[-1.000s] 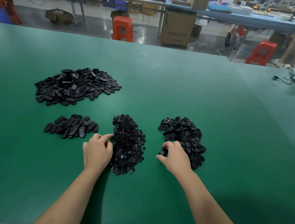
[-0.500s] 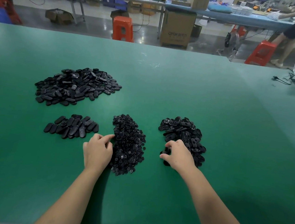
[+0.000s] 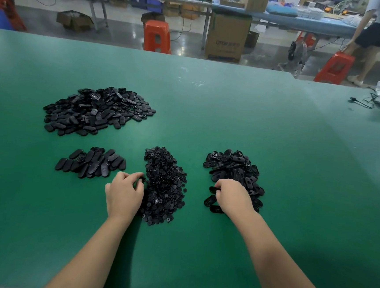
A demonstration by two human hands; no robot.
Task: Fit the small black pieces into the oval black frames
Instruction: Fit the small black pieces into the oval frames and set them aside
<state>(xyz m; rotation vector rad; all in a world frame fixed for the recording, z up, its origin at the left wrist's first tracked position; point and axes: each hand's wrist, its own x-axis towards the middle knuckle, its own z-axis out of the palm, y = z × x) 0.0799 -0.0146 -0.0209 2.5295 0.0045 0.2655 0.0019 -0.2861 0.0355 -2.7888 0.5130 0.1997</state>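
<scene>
Although both hands curl over black heaps, what sits under the fingers is mostly hidden. The left hand [image 3: 124,192] rests at the left side of the pile of small black pieces [image 3: 164,185], its thumb and forefinger closed together at the pile's edge; whether that grip has a piece in it cannot be told. The right hand [image 3: 231,198] is clenched on an oval frame [image 3: 213,189] at the near left side of the pile of oval black frames [image 3: 235,170], and only one end of that frame shows. Both piles lie toward the near edge of the green table [image 3: 276,140], which has a matt, felt-like surface. The small pieces look round and button-like, too fine to make out singly. Toward the table's left side lie a flat row of smooth, closed ovals [image 3: 91,162] and, farther back, a big heap of similar ovals [image 3: 95,110]. Beyond the far edge stands a cardboard box [image 3: 227,37] with printed letters too blurred to read, beside an orange plastic stool [image 3: 157,36]. A standing person [image 3: 378,34] is cut off by the frame's top right corner
</scene>
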